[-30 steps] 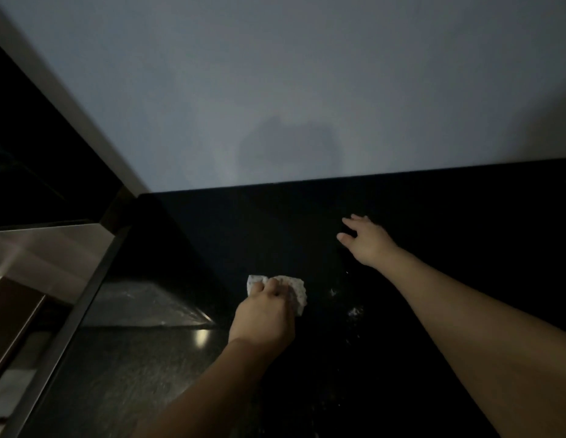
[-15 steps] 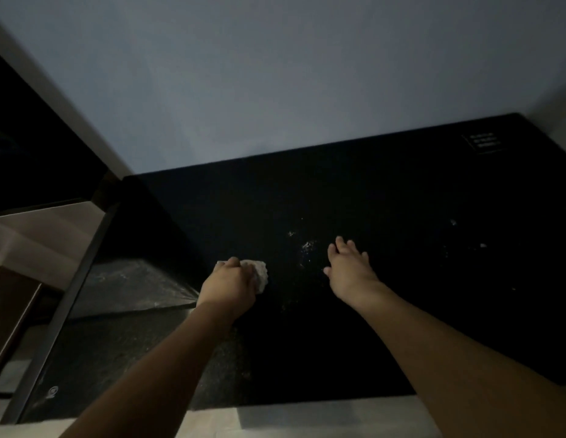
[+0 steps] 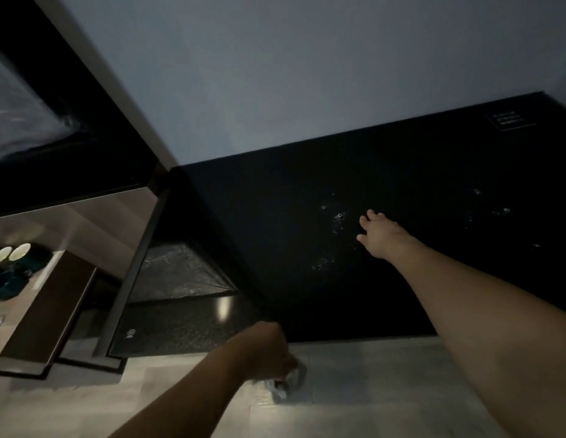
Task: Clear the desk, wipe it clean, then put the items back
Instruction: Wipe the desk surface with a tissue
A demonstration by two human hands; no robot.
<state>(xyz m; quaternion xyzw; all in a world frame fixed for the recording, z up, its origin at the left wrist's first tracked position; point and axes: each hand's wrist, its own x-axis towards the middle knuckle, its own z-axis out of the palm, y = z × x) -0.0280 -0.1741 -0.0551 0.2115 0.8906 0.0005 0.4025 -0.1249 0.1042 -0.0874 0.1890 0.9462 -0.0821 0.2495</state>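
Note:
The black desk top (image 3: 386, 172) fills the middle of the dim view, with pale wet smears near its centre and right. My right hand (image 3: 381, 237) lies flat on it, fingers spread. My left hand (image 3: 266, 352) grips a crumpled white cloth (image 3: 288, 382). That hand is off the desk's near edge, over the pale floor. Most of the cloth is hidden under the fist.
A dark framed glass panel (image 3: 133, 279) stands at the desk's left end, with a reflective lower surface (image 3: 187, 273) beside it. Far left, a wooden shelf (image 3: 54, 298) holds two pale round cups (image 3: 10, 252) and dark items. A grey wall (image 3: 307, 74) rises behind.
My left hand has drawn the cloth back across the desk and past its near edge. The camera has pulled back; my right hand stays flat on the desk.

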